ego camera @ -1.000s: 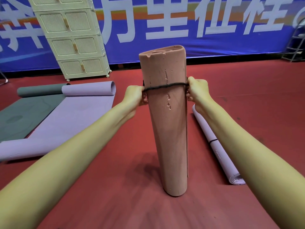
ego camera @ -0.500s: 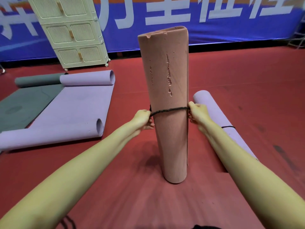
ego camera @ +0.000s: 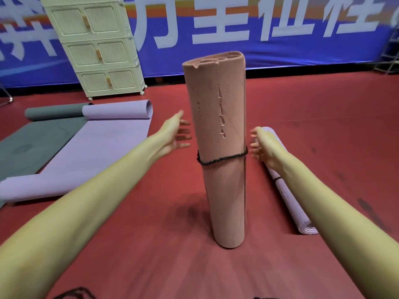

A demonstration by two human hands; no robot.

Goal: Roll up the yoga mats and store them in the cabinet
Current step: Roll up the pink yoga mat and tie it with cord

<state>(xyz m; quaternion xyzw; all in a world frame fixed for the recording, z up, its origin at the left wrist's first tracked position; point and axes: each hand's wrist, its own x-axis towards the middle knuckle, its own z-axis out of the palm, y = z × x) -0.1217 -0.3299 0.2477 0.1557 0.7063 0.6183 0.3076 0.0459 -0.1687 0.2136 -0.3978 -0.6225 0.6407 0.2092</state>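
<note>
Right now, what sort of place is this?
Probably a sports hall or gym: red sport floor, a long blue banner along the wall, and yoga mats laid out beside a storage cabinet.

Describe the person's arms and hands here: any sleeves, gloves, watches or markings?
Both forearms are bare as far as the frame shows, with no sleeves in view. The left hand and right hand wear no gloves; no rings, watch, bracelets or markings are visible. The fingers are blurred, so small details cannot be told.

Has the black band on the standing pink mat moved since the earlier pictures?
Yes. The black band has moved down the pink mat: from above its long vertical scratch to below it.
</note>
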